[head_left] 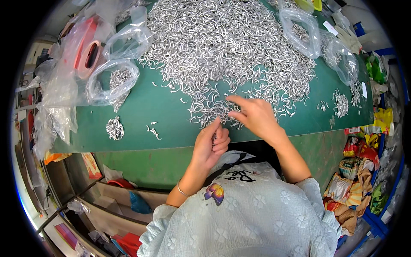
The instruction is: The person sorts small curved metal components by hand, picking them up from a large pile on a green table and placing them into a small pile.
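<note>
A large heap of small curved silver metal pieces (227, 38) covers much of the green tabletop (171, 137) in front of me. My left hand (209, 147) is closed at the table's near edge, fingers curled and thumb pressed along them. A bit of silver shows between its thumb and fingers, so it seems to hold a few of the curved metal pieces. Just to the right, my right hand (257, 118) hovers by the near fringe of the heap. Its index finger and thumb are spread apart with nothing visible between them; the other fingers are bent.
Small separate piles of metal pieces lie left (114, 128) and right (341, 104). Clear plastic bags (113, 81) stand at the left, one with pieces inside; another bag (302, 34) is at the far right. Below are left-hand shelves (115, 201) and right-hand coloured packages (342, 188).
</note>
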